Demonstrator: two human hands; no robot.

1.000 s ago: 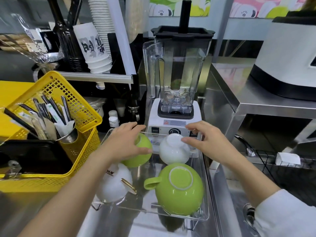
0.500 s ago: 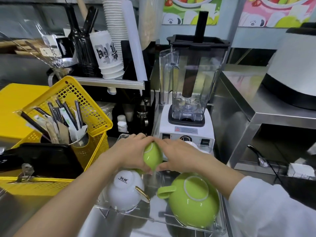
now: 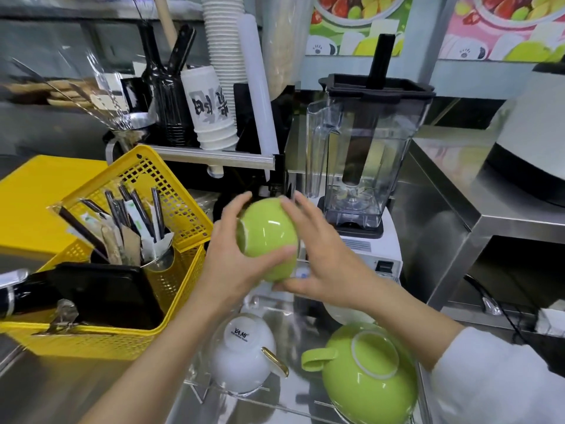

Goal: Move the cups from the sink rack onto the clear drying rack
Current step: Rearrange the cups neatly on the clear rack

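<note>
Both hands hold a small green cup in the air above the clear drying rack. My left hand grips it from the left, thumb across its lower side. My right hand cups it from the right. The cup is tilted, its base ring facing left. On the rack below, upside down, sit a white cup with a gold handle and a large green cup. Another white cup is mostly hidden under my right forearm.
A yellow basket with cutlery and a black tray stands at the left. A blender rises right behind the rack. A steel counter and a black faucet lie to the right. Paper cup stacks fill the shelf behind.
The small green cup left the rack: my left hand lifted it, my right hand left the white cup and joined, and both raised it higher. The view tilted up.
</note>
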